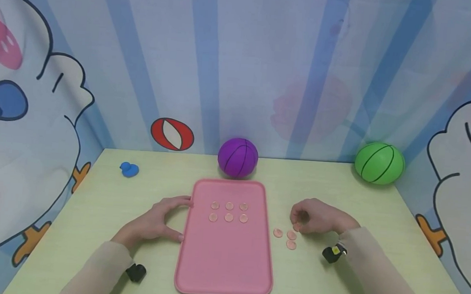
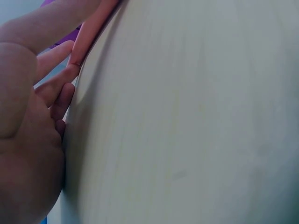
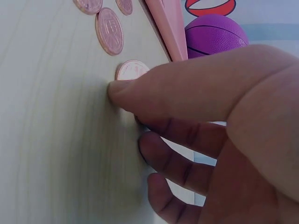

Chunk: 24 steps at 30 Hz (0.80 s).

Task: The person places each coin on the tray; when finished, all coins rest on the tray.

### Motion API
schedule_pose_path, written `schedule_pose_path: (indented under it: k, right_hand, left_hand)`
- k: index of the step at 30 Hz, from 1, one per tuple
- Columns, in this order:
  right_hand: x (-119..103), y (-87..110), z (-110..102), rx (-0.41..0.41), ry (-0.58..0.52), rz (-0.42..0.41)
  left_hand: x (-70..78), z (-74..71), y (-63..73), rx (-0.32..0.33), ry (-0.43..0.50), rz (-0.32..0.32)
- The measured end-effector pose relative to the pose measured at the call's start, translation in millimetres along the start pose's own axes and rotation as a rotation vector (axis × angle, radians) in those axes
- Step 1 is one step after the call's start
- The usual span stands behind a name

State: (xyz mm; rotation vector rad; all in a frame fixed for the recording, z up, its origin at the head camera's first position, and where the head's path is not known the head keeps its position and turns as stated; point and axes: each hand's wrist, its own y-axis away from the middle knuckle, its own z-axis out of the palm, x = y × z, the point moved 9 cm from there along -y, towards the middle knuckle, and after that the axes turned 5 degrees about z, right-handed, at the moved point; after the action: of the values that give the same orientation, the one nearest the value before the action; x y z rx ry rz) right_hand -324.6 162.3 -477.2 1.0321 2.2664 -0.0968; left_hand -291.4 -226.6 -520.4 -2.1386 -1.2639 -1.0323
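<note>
Right of the pink tray [image 1: 225,260], my right hand [image 1: 316,215] is resting curled, thumb touching a copper-coloured coin [image 3: 132,69]; pinching or not, I cannot tell. Its thin edge could be slipping, my fingertips scattering neighbouring coins [image 1: 291,244]. My spread left hand [image 1: 152,223] is touching the tray's left edge; pushing could be jolting its coin rows [image 1: 228,217]. Its right rim is bordering bare room in the near half.

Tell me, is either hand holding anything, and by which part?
The right hand touches the edge of a coppery coin; I can't tell if it's pinched. The left hand only touches the left edge of the pink tray.
</note>
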Motion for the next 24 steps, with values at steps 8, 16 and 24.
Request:
schedule_pose_path:
  k: [8,16,24]
  right_hand:
    - [-2.0,-0.8,1.3,-0.007,-0.005,-0.023]
    - [-3.2,-1.2,1.7,-0.009,-0.045,-0.025]
    - [-3.0,-1.3,-0.4,0.004,-0.054,-0.033]
  left_hand:
    - [1.1,-0.2,0.0,-0.002,0.002,-0.002]
    - [2.3,0.2,0.0,-0.006,-0.008,0.001]
    - [1.1,0.5,0.6,-0.003,-0.007,-0.008]
